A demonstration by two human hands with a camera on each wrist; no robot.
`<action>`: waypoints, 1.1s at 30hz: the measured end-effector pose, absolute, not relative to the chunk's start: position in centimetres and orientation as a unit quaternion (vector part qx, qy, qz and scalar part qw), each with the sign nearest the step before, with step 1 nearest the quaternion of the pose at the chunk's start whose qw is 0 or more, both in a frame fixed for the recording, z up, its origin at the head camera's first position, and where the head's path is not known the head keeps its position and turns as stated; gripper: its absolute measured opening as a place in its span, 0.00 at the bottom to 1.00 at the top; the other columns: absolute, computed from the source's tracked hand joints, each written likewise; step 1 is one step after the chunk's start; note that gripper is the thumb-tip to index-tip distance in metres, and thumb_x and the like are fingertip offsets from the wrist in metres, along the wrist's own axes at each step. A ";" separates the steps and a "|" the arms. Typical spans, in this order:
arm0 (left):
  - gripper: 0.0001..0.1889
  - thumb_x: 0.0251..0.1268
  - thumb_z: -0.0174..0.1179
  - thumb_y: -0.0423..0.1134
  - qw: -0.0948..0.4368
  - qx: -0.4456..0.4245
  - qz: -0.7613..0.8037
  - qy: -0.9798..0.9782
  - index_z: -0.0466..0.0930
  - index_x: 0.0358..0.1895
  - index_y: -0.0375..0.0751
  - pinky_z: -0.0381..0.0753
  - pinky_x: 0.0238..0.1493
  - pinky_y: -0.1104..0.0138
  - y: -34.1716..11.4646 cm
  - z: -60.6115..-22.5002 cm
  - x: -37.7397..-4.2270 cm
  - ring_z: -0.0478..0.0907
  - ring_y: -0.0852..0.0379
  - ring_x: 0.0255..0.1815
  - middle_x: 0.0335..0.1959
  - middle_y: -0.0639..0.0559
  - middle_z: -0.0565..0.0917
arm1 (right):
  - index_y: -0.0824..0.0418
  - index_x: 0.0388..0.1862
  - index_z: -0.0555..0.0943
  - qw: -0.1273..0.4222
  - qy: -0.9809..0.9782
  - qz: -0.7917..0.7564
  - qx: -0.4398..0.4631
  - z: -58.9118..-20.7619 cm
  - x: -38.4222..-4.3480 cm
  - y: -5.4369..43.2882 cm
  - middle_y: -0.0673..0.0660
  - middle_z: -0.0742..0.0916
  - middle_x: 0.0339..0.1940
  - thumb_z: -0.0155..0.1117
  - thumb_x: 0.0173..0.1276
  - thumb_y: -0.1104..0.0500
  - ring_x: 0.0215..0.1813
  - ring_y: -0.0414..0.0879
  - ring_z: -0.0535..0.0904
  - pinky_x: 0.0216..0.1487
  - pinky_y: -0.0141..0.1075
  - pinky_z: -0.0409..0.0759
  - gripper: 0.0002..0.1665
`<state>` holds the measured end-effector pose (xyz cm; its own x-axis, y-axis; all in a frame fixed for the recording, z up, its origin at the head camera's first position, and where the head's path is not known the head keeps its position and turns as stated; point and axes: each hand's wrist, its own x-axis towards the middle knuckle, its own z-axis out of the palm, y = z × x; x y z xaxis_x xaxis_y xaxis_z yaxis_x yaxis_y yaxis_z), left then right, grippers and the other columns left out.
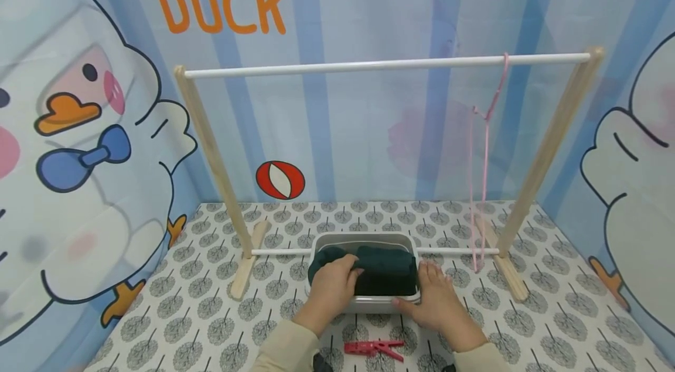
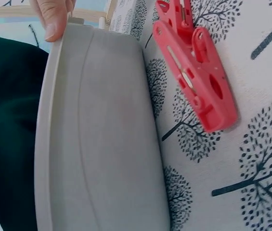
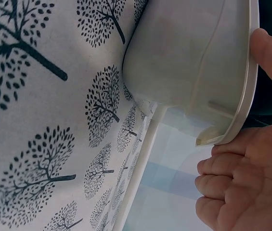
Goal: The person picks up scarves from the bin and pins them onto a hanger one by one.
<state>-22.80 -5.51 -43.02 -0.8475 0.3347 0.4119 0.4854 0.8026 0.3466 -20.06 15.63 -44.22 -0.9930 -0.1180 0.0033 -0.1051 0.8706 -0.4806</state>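
Observation:
A light grey plastic bin (image 1: 369,304) stands on the table, with a folded dark green cloth (image 1: 387,260) inside it. My left hand (image 1: 333,289) reaches over the bin's front left and grips the cloth between thumb and fingers. Some of those fingers are hidden in the folds. At the bin's front right corner, my right hand (image 1: 440,304) holds the rim. Its thumb (image 3: 270,53) presses the front rim while the other fingers lie along the outer end. In the left wrist view, the same green cloth (image 2: 10,125) shows beyond the bin's wall (image 2: 107,125).
A red clothespin (image 1: 373,348) lies in front of the bin. Behind it stands a wooden rack with a white top rod (image 1: 337,67) and a low crossbar (image 1: 453,251). A pink hanger (image 1: 485,173) hangs from the rod's right end. The tablecloth (image 1: 211,325) has a tree print.

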 end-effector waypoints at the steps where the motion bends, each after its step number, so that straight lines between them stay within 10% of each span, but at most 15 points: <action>1: 0.09 0.66 0.55 0.41 0.176 -0.222 -0.228 -0.932 0.79 0.44 0.41 0.76 0.25 0.67 -5.6 -42.9 -22.8 0.78 0.59 0.24 0.34 0.49 0.84 | 0.81 0.67 0.52 0.015 0.966 -0.251 -0.057 -44.3 -20.1 15.7 0.78 0.56 0.68 0.62 0.56 0.35 0.70 0.72 0.47 0.67 0.63 0.46 0.61; 33: 0.02 0.65 0.55 0.34 0.304 -0.264 -0.262 -0.877 0.76 0.37 0.42 0.78 0.27 0.67 -6.1 -38.1 -24.2 0.80 0.58 0.27 0.29 0.52 0.83 | 0.82 0.67 0.50 0.019 0.965 -0.255 -0.051 -44.4 -20.2 15.5 0.79 0.55 0.69 0.63 0.54 0.35 0.70 0.71 0.46 0.68 0.62 0.45 0.64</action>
<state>-24.21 -6.14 -38.15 -0.6755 0.3049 0.6714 0.6229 0.7232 0.2983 -20.18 15.46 -44.37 -0.9941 -0.1081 -0.0114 -0.0884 0.8646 -0.4946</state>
